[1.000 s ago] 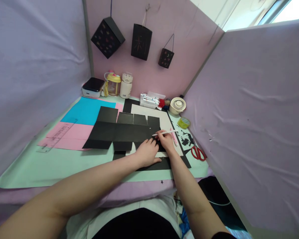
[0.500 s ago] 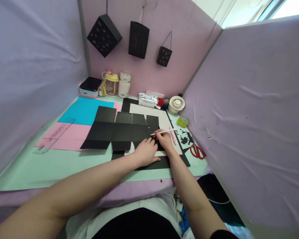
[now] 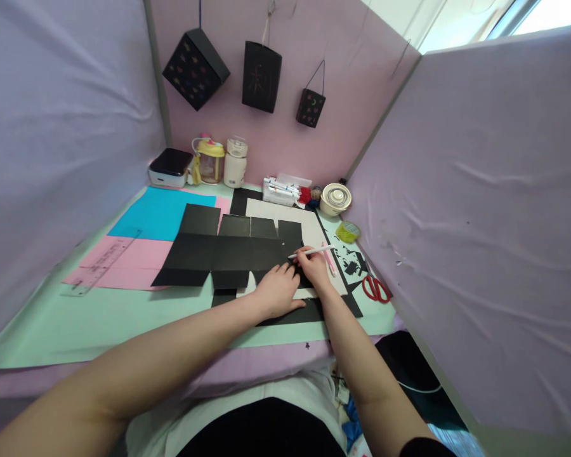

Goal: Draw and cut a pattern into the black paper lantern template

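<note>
A black card sheet, cut with flaps along its long edges, lies across the middle of the table. My left hand rests flat on its right part, fingers spread and pressing it down. Just right of it, my right hand grips a slim white pen-shaped tool, its tip pointing left at the card. Whether the tip is a blade or a nib is too small to tell. Under the card are a pale grey-white board and larger black sheet. A pink pen-shaped tool lies beside my right hand.
Red-handled scissors, black paper scraps and yellow-green tape lie at right. A clear ruler crosses pink paper at left, near blue paper. Bottles, markers and nested bowls line the back. Black paper lanterns hang above.
The whole view has shifted slightly to the left. Both hands, the white tool and the black card keep nearly the same places relative to each other.
</note>
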Available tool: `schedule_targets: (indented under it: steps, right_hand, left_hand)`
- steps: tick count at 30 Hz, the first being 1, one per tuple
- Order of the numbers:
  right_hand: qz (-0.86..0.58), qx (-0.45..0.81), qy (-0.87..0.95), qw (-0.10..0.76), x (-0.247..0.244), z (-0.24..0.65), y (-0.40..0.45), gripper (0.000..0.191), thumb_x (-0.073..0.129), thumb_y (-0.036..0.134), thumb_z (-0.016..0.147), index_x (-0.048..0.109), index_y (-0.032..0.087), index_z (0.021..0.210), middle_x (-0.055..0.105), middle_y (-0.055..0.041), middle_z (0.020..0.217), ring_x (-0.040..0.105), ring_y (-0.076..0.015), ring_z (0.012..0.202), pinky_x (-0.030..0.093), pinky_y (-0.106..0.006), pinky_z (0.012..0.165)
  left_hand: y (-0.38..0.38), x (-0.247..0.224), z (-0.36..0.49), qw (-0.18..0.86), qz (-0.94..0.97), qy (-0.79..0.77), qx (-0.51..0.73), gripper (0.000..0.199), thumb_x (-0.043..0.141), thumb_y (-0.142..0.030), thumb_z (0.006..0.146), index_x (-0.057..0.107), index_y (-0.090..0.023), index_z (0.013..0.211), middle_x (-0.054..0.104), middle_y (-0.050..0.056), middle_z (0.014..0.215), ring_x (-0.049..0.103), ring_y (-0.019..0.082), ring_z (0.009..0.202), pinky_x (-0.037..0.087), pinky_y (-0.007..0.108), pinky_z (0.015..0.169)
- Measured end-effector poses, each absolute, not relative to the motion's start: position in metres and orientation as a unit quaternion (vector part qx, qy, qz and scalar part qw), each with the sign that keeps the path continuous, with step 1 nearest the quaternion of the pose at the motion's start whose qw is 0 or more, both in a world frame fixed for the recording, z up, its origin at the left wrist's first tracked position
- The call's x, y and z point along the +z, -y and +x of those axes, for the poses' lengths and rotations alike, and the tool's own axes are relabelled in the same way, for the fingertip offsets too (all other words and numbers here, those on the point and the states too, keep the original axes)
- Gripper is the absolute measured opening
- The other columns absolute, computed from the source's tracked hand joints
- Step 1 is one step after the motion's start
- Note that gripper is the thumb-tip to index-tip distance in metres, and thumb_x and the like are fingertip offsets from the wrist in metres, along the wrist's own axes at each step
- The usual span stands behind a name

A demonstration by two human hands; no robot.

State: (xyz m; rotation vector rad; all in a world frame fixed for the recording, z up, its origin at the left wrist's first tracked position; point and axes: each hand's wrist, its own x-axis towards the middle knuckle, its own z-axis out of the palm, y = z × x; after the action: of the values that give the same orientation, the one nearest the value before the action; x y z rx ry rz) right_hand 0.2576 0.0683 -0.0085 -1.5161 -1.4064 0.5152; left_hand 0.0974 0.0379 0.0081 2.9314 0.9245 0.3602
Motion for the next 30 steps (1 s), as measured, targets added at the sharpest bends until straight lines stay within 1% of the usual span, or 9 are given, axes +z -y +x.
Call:
schedule_targets:
  steps: [7, 13, 18, 30]
  right_hand:
    - [-0.620, 0.227, 0.562, 0.498, -0.0069, 0.2587, -0.0671, 0.018, 0.053, 0.031, 0.080, 0.065, 0.020, 0.074, 0.067, 0.0000, 0.062, 0.062, -0.0160, 0.057, 0.046, -0.025, 0.057]
    - [-0.625, 0.214, 0.575, 0.483, -0.0054, 0.2569, -0.0658, 0.018, 0.053, 0.032, 0.081, 0.066, 0.021, 0.074, 0.068, -0.0001, 0.064, 0.064, -0.0166, 0.060, 0.048, -0.026, 0.061]
    - [-0.625, 0.212, 0.578, 0.480, -0.0042, 0.2561, -0.0654, 0.018, 0.053, 0.032, 0.081, 0.066, 0.021, 0.074, 0.069, -0.0001, 0.064, 0.064, -0.0168, 0.061, 0.049, -0.026, 0.062]
    - [-0.626, 0.199, 0.586, 0.475, -0.0097, 0.2585, -0.0687, 0.018, 0.053, 0.032, 0.081, 0.066, 0.022, 0.075, 0.070, 0.0002, 0.065, 0.065, -0.0171, 0.063, 0.050, -0.027, 0.064]
  left_hand:
    - [-0.0385, 0.0068, 0.0978, 0.018, 0.948, -0.300, 0.107, 0.067, 0.058, -0.061, 0.084, 0.058, -0.009, 0.125, 0.058, 0.022, 0.130, 0.048, 0.035, 0.124, 0.036, 0.047, 0.104]
    - [-0.0381, 0.0082, 0.0978, 0.011, 0.949, -0.300, 0.098, 0.069, 0.056, -0.062, 0.085, 0.056, -0.008, 0.128, 0.055, 0.022, 0.134, 0.047, 0.035, 0.127, 0.036, 0.047, 0.105]
    - [-0.0382, 0.0080, 0.0977, 0.007, 0.949, -0.300, 0.101, 0.068, 0.056, -0.062, 0.084, 0.057, -0.009, 0.127, 0.057, 0.021, 0.132, 0.048, 0.035, 0.126, 0.036, 0.046, 0.105]
    - [-0.0383, 0.0079, 0.0975, 0.011, 0.949, -0.295, 0.113, 0.065, 0.058, -0.061, 0.084, 0.058, -0.010, 0.125, 0.056, 0.022, 0.133, 0.048, 0.035, 0.125, 0.037, 0.047, 0.104]
